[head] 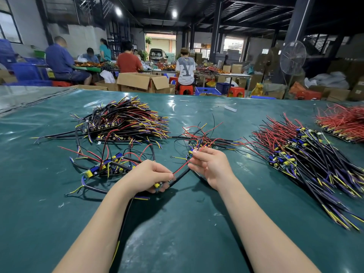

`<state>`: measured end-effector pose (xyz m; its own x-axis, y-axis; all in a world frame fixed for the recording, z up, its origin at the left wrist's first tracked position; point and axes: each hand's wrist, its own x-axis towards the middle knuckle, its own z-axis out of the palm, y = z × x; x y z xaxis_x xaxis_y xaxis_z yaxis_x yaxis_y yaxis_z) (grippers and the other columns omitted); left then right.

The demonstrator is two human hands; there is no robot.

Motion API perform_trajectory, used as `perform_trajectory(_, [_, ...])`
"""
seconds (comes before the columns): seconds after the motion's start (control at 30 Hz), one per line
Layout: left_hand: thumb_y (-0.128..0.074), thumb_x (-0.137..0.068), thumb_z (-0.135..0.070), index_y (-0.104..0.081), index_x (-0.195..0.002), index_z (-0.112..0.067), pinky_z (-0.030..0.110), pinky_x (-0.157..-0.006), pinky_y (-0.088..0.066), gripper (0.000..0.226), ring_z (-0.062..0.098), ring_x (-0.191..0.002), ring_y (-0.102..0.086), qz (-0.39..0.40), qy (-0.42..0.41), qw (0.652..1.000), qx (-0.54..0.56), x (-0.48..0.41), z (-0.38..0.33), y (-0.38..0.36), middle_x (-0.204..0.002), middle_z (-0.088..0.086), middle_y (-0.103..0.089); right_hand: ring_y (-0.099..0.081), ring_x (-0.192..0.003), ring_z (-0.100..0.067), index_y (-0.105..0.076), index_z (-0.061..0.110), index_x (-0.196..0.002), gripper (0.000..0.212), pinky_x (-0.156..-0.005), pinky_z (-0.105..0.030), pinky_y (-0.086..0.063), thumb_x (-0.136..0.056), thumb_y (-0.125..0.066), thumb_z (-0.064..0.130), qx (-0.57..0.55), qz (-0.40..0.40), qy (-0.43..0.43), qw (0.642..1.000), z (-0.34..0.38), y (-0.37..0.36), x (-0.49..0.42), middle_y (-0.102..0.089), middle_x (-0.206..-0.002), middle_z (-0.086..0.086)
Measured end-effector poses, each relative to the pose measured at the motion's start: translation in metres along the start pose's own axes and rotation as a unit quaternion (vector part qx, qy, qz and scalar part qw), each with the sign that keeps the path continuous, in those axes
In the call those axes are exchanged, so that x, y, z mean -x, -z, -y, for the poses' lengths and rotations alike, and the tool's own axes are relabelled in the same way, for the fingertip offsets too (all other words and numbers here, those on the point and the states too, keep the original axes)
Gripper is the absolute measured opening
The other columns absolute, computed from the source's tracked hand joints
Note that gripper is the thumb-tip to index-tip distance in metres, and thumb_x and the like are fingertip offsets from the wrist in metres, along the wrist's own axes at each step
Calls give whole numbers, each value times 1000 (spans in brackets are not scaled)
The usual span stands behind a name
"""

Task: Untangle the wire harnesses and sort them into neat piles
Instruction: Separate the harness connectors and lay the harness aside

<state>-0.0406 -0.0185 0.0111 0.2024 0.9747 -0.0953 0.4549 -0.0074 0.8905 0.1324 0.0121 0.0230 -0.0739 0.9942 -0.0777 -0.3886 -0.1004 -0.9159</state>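
Observation:
My left hand grips a small circuit board with its black cable low over the green table. A red wire runs from it up to my right hand, whose fingers pinch that wire beside a second small board. Behind my right hand lies a loose tangle of red and black wires. Left of my left hand sits a small group of boards with wires.
A big stacked harness pile lies at the back left and another pile at the right. A red-wire pile is at the far right. Beyond the table edge are cardboard boxes, stools and seated people.

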Motion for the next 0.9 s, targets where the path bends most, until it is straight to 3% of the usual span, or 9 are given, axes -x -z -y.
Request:
perform_trajectory(0.07, [-58,-89,-15,-70,-81,-10,14,-44,-36,15,7,-43,-46,2,3,1000,9,-1,0,0,-47,-5,-56,-60,-41,-12,-52,6,-73,17,-44,-22,-53,-85,-58,-5,-1,8,-26,1000,0,-1,1,-56,-57,-6])
perform_trajectory(0.23, [-60,-87,-16,-72,-78,-12,15,-46,-37,15,6,-45,-47,6,4,1000,9,-2,0,1,-49,-5,-57,-61,-40,-8,-56,9,-72,17,-38,-14,-46,-89,-56,6,-34,-9,-61,998,2,0,-1,-59,-44,1])
perform_trajectory(0.43, [-60,-86,-17,-72,-75,-15,15,-48,-39,17,6,-47,-47,8,2,1000,5,-1,2,2,-50,-5,-58,-57,-38,-4,-55,9,-72,18,-36,-12,-40,-82,-62,-3,-3,-65,8,998,1,-1,-1,-59,-42,6])
perform_trajectory(0.57, [-60,-87,-19,-72,-72,-19,14,-48,-41,20,4,-51,-51,16,-3,1000,5,0,1,2,-50,-5,-58,-57,-38,-5,-54,7,-74,16,-32,-10,-35,-87,-55,-3,-123,-8,-39,992,2,-4,2,-59,-44,2])
perform_trajectory(0.67, [-59,-88,-21,-70,-55,-26,15,-51,-42,36,7,-64,-54,27,-11,999,-15,3,-1,3,-52,-7,-59,-56,-37,-5,-55,7,-74,17,-32,-9,-36,-89,-52,-1,-171,29,-69,983,1,-4,3,-58,-45,2])
perform_trajectory(0.9, [-58,-89,-21,-67,-48,-28,17,-53,-42,42,22,-99,-61,32,-22,999,-32,2,0,2,-51,-9,-59,-55,-36,-1,-55,9,-71,19,-34,-11,-40,-82,-61,-5,-79,-81,4,994,3,2,-2,-59,-42,4])
